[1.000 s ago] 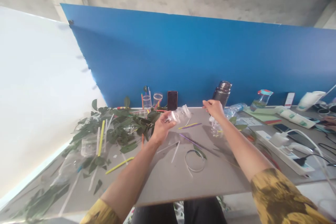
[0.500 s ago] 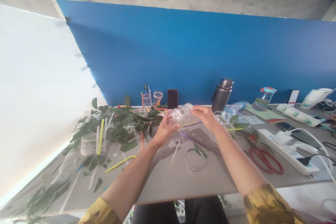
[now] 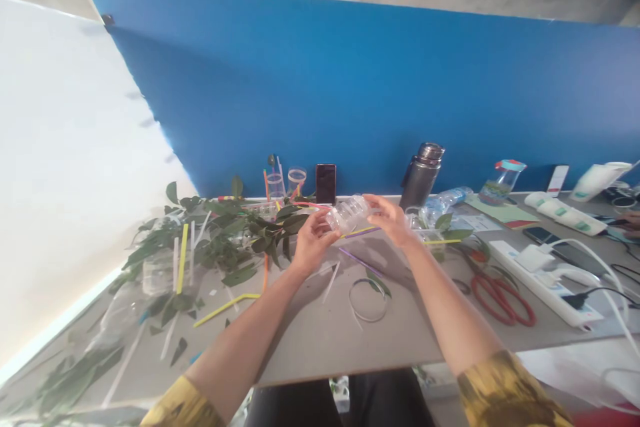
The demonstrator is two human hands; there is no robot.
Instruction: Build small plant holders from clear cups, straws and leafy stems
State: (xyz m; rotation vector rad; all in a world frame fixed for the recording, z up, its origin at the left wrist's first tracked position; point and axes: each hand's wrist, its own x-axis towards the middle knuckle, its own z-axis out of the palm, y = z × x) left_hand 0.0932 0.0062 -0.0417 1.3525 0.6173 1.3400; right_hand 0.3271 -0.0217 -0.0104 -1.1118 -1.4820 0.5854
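An office-like workspace used for crafting: blue partition (image 3: 320, 87), power strip (image 3: 556, 297), and a table (image 3: 350, 355) strewn with straws (image 3: 183, 259) and scissors (image 3: 500, 293).

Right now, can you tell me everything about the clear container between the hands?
The clear container is see-through and colorless, looks like thin plastic, and is roughly tube-shaped, with ridges around its side that catch the light. It is tilted, its right end higher than its left, above the gray table. The left hand holds its left end; the right hand is at its other end, though I can't tell how firmly it touches. Blur hides whether anything is inside.
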